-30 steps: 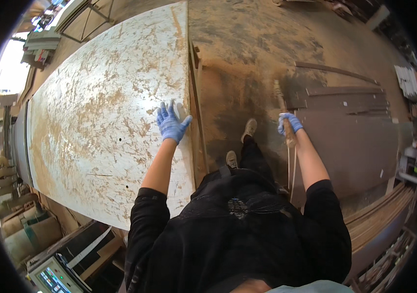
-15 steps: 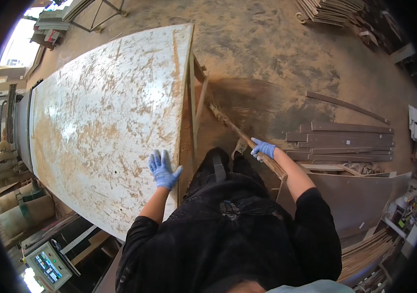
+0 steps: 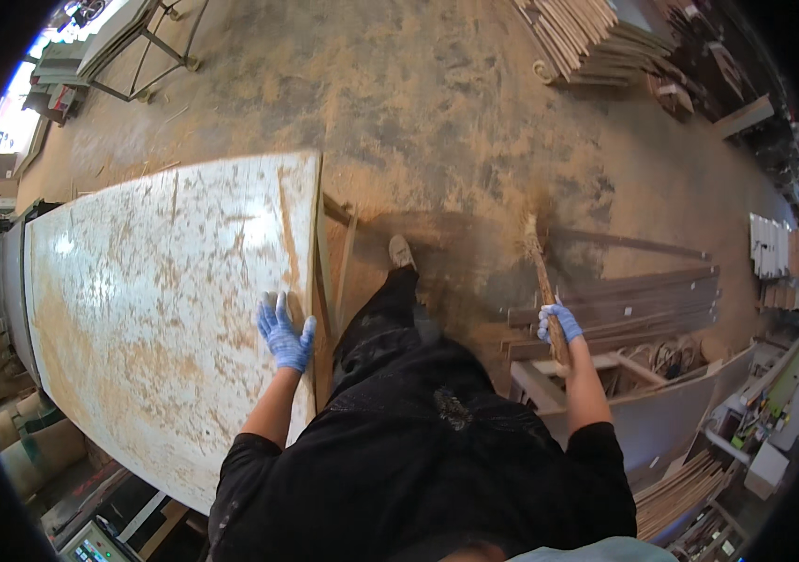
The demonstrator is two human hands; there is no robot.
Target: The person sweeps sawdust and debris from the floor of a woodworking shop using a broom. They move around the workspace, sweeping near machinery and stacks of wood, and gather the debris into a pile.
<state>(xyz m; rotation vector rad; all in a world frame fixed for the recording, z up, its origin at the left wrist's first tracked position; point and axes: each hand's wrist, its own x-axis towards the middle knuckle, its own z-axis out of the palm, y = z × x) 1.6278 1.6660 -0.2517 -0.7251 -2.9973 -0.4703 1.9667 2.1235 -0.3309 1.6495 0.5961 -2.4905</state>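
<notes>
My left hand (image 3: 284, 335), in a blue glove, lies flat with spread fingers near the right edge of a white tabletop (image 3: 184, 300). Scuffs and brown dust cover that surface. In a blue glove as well, my right hand (image 3: 560, 323) is wrapped round the rough wooden handle of a broom (image 3: 546, 280). The broom points away from me, over the dusty floor to the right of the table. Its far end looks frayed and is blurred, so the bristles hardly show.
Dark brown planks (image 3: 624, 298) lie stacked on the floor at the right, with a long strip (image 3: 638, 244) beyond them. A panel stack (image 3: 568, 42) stands at the far right, a metal-framed cart (image 3: 151, 47) at the far left. My shoe (image 3: 401, 251) is beside the table leg.
My right hand has swung the broom to the right, from beside the table legs toward the planks. My foot has stepped forward. My left hand stays on the tabletop.
</notes>
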